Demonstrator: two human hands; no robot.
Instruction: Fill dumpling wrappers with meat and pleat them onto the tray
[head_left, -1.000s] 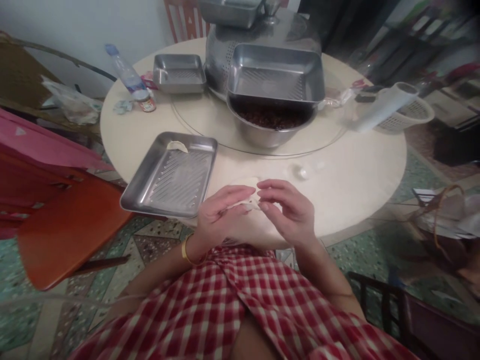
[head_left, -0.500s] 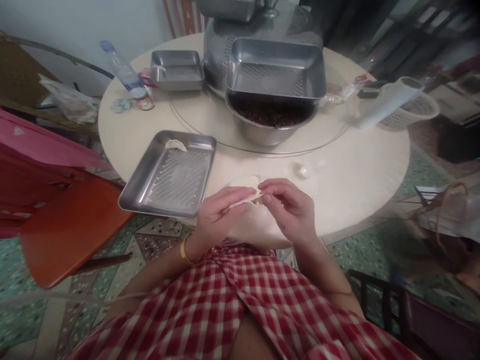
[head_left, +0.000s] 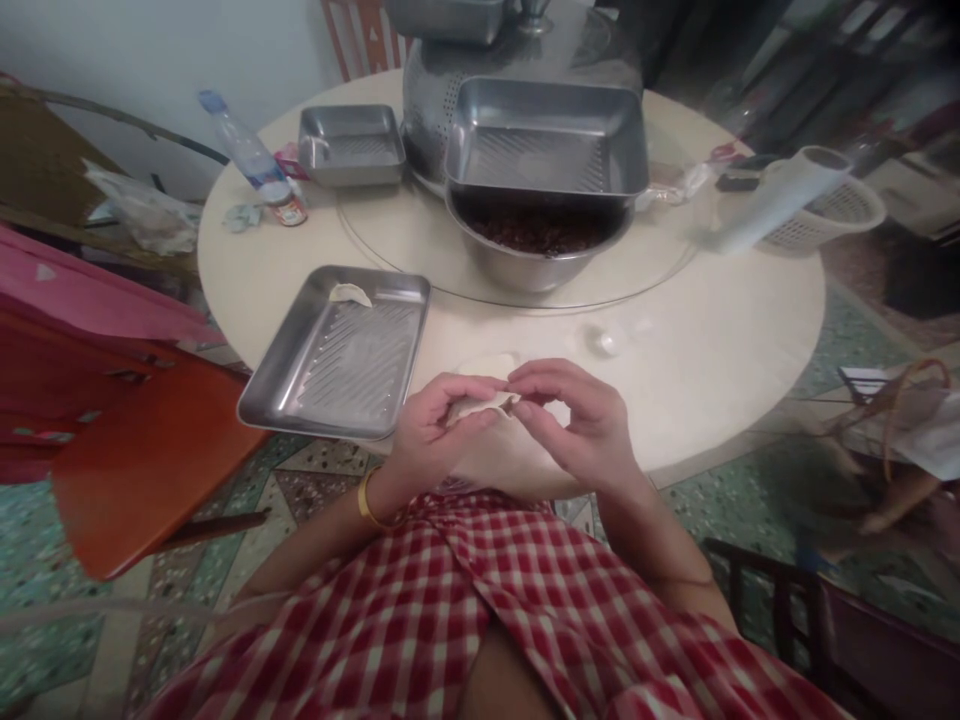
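Note:
A pale, folded dumpling (head_left: 482, 404) is held between my two hands above the table's near edge. My left hand (head_left: 442, 415) is closed round its left part, thumb in front and fingers behind. My right hand (head_left: 574, 415) pinches its right end, where a small gap in the dough shows dark filling. Just behind my fingers lies a round dough wrapper (head_left: 487, 366), partly covered by them. To the left a metal tray (head_left: 300, 385) holds one folded, half-moon dumpling (head_left: 350, 294) near its far edge. A small white lump (head_left: 606, 342) sits right of my right hand.
On the round table (head_left: 720, 370), a metal bowl (head_left: 525, 268) of dark filling stands with an empty steel pan (head_left: 547, 140) resting over it. Further round are a smaller pan (head_left: 352, 150), a plastic bottle (head_left: 247, 150), a jar (head_left: 289, 208), a white roll (head_left: 787, 205) and a basket (head_left: 847, 215).
The dumpling is turned so more of its face shows between my hands. My right fingers have shifted slightly along its edge, still pinching. The tray's dumpling has not moved.

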